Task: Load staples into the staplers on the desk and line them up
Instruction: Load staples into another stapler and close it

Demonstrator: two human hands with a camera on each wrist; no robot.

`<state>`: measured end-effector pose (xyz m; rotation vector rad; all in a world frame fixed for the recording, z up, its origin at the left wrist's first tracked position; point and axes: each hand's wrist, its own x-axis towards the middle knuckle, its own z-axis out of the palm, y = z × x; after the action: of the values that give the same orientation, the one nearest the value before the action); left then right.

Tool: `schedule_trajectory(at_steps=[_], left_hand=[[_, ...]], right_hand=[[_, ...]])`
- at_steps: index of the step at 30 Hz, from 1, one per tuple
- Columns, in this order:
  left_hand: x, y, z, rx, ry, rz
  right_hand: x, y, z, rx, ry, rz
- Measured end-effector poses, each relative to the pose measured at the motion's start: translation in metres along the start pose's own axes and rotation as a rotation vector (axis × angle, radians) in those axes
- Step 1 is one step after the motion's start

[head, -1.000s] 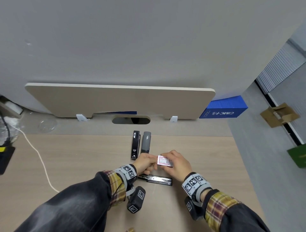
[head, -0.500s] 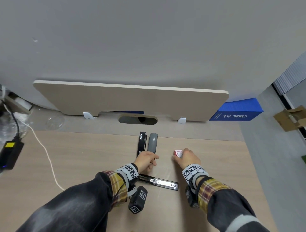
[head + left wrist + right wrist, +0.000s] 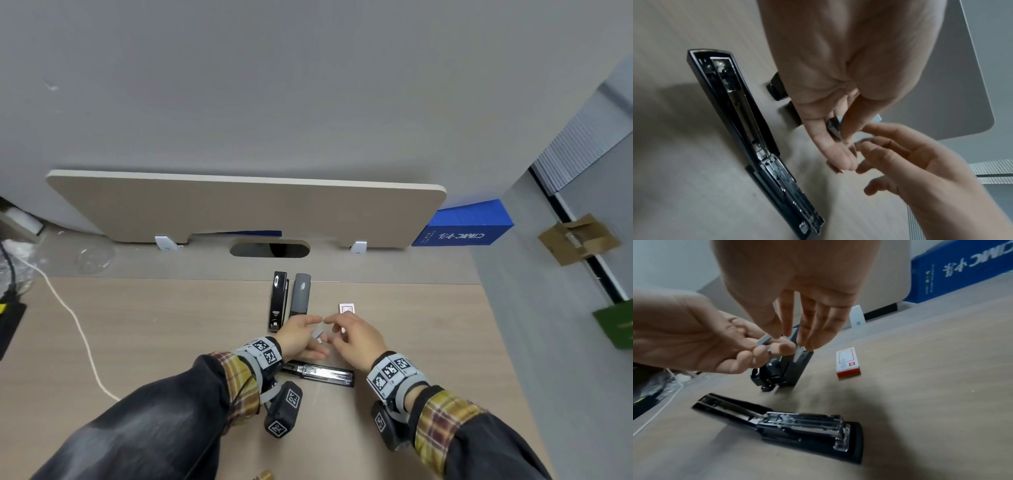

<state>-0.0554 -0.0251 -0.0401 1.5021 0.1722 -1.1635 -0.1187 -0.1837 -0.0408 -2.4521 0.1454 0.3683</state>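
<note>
My left hand [image 3: 308,330] pinches a short silver staple strip [image 3: 318,334] between thumb and fingers, just above the desk. The right hand [image 3: 330,329] meets it from the right, and its thumb and forefinger pinch the strip's [image 3: 835,128] free end. Below both hands an open black stapler [image 3: 318,373] lies flat with its metal channel [image 3: 797,418] exposed. Two closed staplers, a black one [image 3: 279,301] and a grey one [image 3: 300,294], lie side by side behind the hands. A red-and-white staple box [image 3: 346,307] rests on the desk to their right.
An upright beige panel [image 3: 239,209] borders the desk at the back, with a cable slot [image 3: 270,248] below it. A blue box [image 3: 462,224] stands at the back right. A white cable [image 3: 75,325] and a black adapter [image 3: 8,325] lie at the left.
My right hand has set the staple box down right of the closed staplers and come back to the left hand. The left hand has lifted the staple strip towards it.
</note>
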Motion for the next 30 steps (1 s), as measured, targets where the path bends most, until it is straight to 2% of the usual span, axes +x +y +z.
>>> schedule_trajectory(at_steps=[4, 8, 15, 19, 23, 30], left_hand=[[-0.009, -0.003, 0.01, 0.079, -0.047, 0.035], [-0.017, -0.005, 0.013, 0.126, -0.087, 0.04], [-0.026, -0.006, 0.011, 0.19, 0.067, -0.021], [-0.023, -0.014, 0.006, 0.28, 0.182, -0.038], [-0.021, -0.025, 0.004, 0.36, 0.18, -0.058], [-0.019, -0.033, 0.009, 0.417, 0.171, -0.074]], right_hand=[[-0.014, -0.008, 0.003, -0.019, -0.023, -0.101], [-0.023, -0.005, 0.001, -0.032, 0.032, -0.093], [-0.038, 0.011, 0.0, -0.174, 0.116, -0.048], [-0.052, 0.025, 0.005, -0.287, 0.071, -0.004], [-0.066, 0.037, 0.023, -0.378, -0.003, -0.018], [-0.067, 0.039, 0.037, -0.385, 0.03, -0.048]])
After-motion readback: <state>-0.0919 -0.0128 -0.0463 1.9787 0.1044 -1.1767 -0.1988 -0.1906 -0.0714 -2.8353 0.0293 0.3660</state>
